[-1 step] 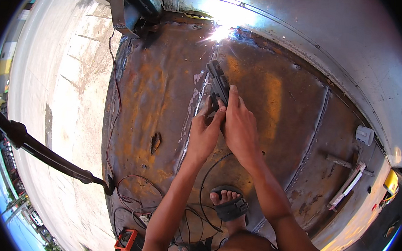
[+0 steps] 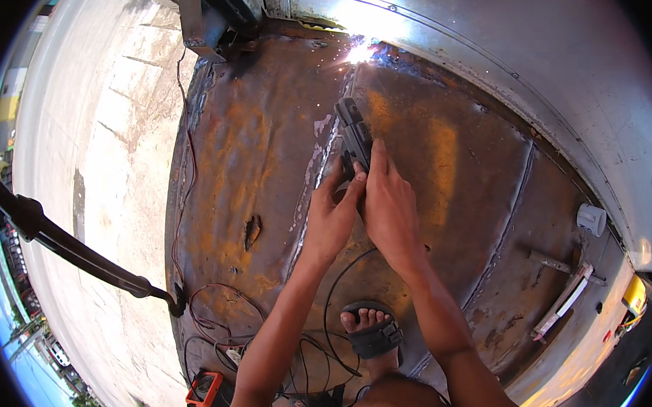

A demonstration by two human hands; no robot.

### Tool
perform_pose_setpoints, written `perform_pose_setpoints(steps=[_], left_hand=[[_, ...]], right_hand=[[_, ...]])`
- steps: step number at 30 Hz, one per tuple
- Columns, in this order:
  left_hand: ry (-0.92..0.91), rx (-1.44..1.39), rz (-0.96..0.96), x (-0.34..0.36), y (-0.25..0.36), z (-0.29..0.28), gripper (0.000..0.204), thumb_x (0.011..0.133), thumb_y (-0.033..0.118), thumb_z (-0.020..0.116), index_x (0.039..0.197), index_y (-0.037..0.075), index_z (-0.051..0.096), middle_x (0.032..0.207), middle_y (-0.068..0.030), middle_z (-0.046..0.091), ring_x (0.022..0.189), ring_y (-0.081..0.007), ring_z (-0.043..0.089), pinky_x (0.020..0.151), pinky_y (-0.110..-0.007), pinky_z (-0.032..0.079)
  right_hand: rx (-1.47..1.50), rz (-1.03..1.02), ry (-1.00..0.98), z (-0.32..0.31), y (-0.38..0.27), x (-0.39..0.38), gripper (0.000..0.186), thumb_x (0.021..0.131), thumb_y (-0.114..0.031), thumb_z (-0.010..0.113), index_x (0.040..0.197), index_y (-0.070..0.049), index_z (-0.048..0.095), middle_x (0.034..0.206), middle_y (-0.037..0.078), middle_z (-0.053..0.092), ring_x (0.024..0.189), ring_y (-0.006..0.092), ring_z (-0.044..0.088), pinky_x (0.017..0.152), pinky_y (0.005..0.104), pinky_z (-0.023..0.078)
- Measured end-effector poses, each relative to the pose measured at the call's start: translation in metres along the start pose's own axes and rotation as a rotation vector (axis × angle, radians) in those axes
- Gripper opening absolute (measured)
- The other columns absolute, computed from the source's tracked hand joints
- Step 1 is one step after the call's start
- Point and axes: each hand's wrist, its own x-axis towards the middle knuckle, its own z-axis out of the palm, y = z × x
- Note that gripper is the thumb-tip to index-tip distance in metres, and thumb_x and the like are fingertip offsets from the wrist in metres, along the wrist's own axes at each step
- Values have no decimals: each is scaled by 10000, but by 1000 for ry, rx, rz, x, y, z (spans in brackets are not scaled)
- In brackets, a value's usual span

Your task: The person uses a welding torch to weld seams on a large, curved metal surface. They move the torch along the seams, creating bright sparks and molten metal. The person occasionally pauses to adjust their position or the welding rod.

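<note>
Both my hands are closed around a black welding electrode holder (image 2: 355,134), which points away from me over a rusty brown steel plate (image 2: 269,154). My left hand (image 2: 331,219) grips it from the left side, near its lower end. Pressed against its right side is my right hand (image 2: 392,204), with a finger stretched along the handle. Beyond the holder's tip, a bright welding arc (image 2: 361,52) burns at the plate's far edge and throws sparks. Glare hides the joint there, and the electrode is hard to make out. A pale weld seam (image 2: 298,239) runs beneath my hands.
Black and red cables (image 2: 221,302) coil at lower left beside an orange-and-black box (image 2: 209,394). My sandalled foot (image 2: 372,331) rests on the plate. A grey metal wall (image 2: 533,59) borders the far right, near a white cup (image 2: 590,220). A steel bracket (image 2: 202,25) stands far left.
The arc's glare has become a little smaller and dimmer, and its sparks differ. My hands and the electrode holder have not visibly moved.
</note>
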Motion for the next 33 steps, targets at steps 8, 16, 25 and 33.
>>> perform_pose_setpoints(steps=[8, 16, 25, 33], left_hand=[[-11, -24, 11, 2, 9, 3, 587, 1082, 185, 601, 1545, -108, 389, 1287, -103, 656, 1129, -117, 598, 984, -279, 496], [0, -28, 6, 3, 8, 4, 580, 1083, 181, 600, 1540, -111, 396, 1287, -106, 656, 1150, -118, 591, 999, -282, 491], [-23, -35, 5, 5, 5, 1, 553, 1079, 171, 606, 1517, -116, 428, 1286, -99, 659, 1143, -108, 580, 999, -274, 483], [-21, -40, 17, 6, 3, 1, 535, 1083, 161, 592, 1506, -126, 434, 1284, -94, 660, 1147, -104, 573, 1001, -272, 481]], right_hand=[[17, 14, 0, 1, 2, 5, 483, 1071, -192, 525, 1429, 94, 374, 1163, 319, 648, 934, 499, 694, 759, 562, 563], [67, 83, -64, -5, -3, 6, 482, 1077, -203, 519, 1438, 90, 394, 1208, 337, 641, 1022, 527, 659, 820, 585, 526], [53, 56, -30, -2, -1, 5, 476, 1076, -196, 519, 1436, 90, 393, 1168, 328, 648, 992, 524, 665, 808, 587, 525], [46, 64, -37, -2, -1, 6, 473, 1072, -188, 524, 1436, 85, 393, 1129, 320, 653, 961, 525, 671, 778, 589, 532]])
